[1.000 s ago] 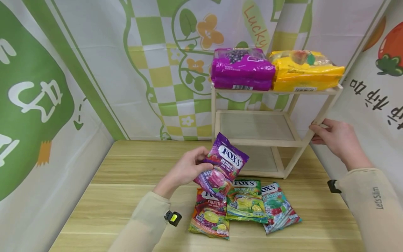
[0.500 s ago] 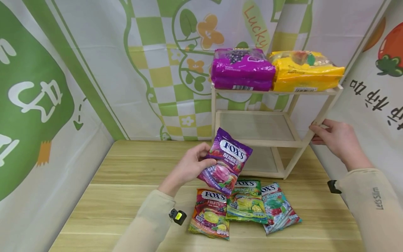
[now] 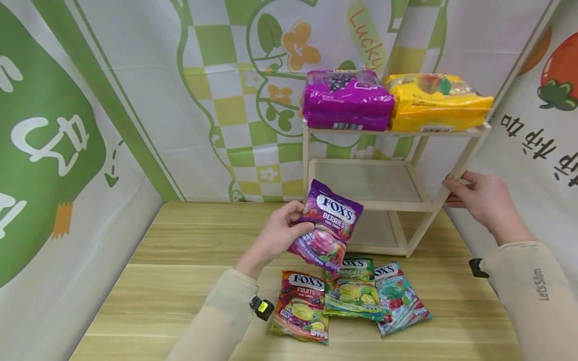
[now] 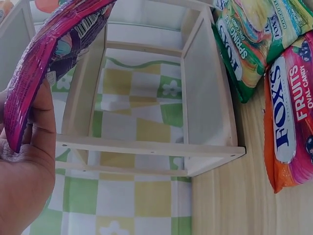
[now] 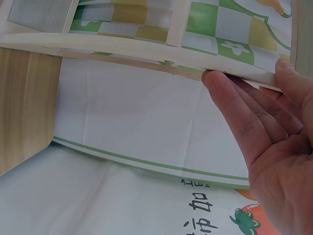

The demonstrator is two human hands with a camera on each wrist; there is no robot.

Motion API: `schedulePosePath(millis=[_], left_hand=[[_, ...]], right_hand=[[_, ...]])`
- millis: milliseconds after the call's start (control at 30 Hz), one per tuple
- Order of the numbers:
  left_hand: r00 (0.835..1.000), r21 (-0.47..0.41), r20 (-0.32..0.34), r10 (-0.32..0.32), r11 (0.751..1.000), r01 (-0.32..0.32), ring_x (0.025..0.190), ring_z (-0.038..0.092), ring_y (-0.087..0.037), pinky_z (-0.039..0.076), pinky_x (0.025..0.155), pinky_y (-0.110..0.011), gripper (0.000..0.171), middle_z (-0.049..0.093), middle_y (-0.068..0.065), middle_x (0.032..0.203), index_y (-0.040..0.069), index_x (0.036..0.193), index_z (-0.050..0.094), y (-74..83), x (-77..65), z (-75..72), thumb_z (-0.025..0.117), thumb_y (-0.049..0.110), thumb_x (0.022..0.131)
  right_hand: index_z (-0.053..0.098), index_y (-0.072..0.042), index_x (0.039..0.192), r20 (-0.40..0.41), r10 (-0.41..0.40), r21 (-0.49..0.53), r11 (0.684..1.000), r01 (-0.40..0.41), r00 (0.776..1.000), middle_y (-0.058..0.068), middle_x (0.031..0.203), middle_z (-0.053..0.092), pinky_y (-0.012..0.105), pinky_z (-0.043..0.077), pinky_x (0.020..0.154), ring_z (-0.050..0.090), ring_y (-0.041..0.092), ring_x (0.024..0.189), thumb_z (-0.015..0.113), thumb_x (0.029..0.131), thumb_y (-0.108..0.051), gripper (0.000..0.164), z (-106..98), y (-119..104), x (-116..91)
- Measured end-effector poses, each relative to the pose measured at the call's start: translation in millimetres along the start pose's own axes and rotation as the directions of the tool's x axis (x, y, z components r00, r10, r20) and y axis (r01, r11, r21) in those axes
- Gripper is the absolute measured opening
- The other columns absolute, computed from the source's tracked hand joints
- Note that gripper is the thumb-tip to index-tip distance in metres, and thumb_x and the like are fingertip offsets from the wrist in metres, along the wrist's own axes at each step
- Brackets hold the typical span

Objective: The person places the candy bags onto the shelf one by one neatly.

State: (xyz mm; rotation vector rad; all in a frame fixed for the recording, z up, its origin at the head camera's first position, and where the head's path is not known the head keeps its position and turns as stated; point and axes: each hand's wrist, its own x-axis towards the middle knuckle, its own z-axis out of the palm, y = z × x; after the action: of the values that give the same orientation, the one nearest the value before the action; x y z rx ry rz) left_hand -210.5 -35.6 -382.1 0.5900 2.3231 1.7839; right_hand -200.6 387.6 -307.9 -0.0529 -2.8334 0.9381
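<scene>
A purple FOX'S Berries candy bag [image 3: 328, 225] hangs tilted in front of the wooden shelf rack [image 3: 384, 205]. My left hand [image 3: 276, 235] pinches its left edge, thumb in front and fingers behind. In the left wrist view the candy bag [image 4: 58, 54] appears edge-on above the palm. My right hand [image 3: 487, 203] grips the rack's right front post, as the right hand [image 5: 274, 112] shows in the right wrist view. Below the held bag lie a FOX'S Fruits bag [image 3: 300, 308], a green Spring Tea bag [image 3: 353, 296] and a teal Blossom bag [image 3: 401, 298].
Side by side on the rack's top shelf sit a magenta package [image 3: 347, 103] and a yellow package [image 3: 440, 105]. The middle shelf [image 3: 366, 180] is bare. A wood-grain table [image 3: 194, 240] carries the rack, with printed cloth walls behind and at both sides.
My left hand has raised the Berries bag up and to the right, off the Fruits bag, which shows fully now. My right hand has kept its grip on the post.
</scene>
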Motion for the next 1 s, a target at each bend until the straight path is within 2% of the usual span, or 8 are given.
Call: schedulePosePath(millis=[133,267,633,1000], left_hand=[[1.000,-0.013,-0.007,0.019,1.000,-0.019,0.065,0.059,-0.014,0.049,0.060,-0.027,0.017,0.073,-0.005,0.086,0.009,0.108,0.063,-3.4,2.7,2.6,0.073,0.012,0.095],[1.000,-0.028,-0.011,0.010,1.000,-0.011,0.065,0.059,-0.014,0.049,0.060,-0.026,0.016,0.073,-0.005,0.086,0.009,0.107,0.063,-5.3,4.2,4.9,0.073,0.012,0.096],[0.998,-0.079,-0.054,-0.028,0.997,0.023,0.071,0.065,-0.016,0.055,0.064,-0.027,0.018,0.075,-0.008,0.093,0.008,0.111,0.062,-6.6,8.7,9.6,0.071,0.011,0.096],[0.993,-0.121,-0.107,-0.047,0.992,0.034,0.068,0.067,-0.014,0.057,0.061,-0.027,0.017,0.075,-0.013,0.093,0.003,0.109,0.061,-11.5,13.4,15.1,0.072,0.006,0.095]], right_hand=[[0.057,0.005,0.134,-0.003,-0.006,-0.003,1.000,0.006,1.000,0.030,0.118,0.069,0.054,0.061,0.083,0.076,0.012,0.078,0.048,0.106,-0.049,0.062,0.1,-0.5,-0.4],[0.057,0.005,0.133,-0.003,-0.008,-0.004,1.000,0.008,1.000,0.031,0.118,0.069,0.054,0.061,0.083,0.076,0.014,0.078,0.049,0.106,-0.049,0.061,0.4,-0.7,-0.5],[0.058,0.005,0.132,-0.003,-0.011,-0.001,1.000,0.011,1.000,0.030,0.116,0.070,0.045,0.063,0.078,0.076,0.011,0.076,0.050,0.106,-0.049,0.060,-0.1,0.5,-0.5],[0.057,0.005,0.134,0.009,0.000,-0.009,1.000,0.000,1.000,0.029,0.117,0.070,0.052,0.061,0.083,0.076,0.011,0.078,0.049,0.107,-0.047,0.059,-0.5,-0.7,0.1]])
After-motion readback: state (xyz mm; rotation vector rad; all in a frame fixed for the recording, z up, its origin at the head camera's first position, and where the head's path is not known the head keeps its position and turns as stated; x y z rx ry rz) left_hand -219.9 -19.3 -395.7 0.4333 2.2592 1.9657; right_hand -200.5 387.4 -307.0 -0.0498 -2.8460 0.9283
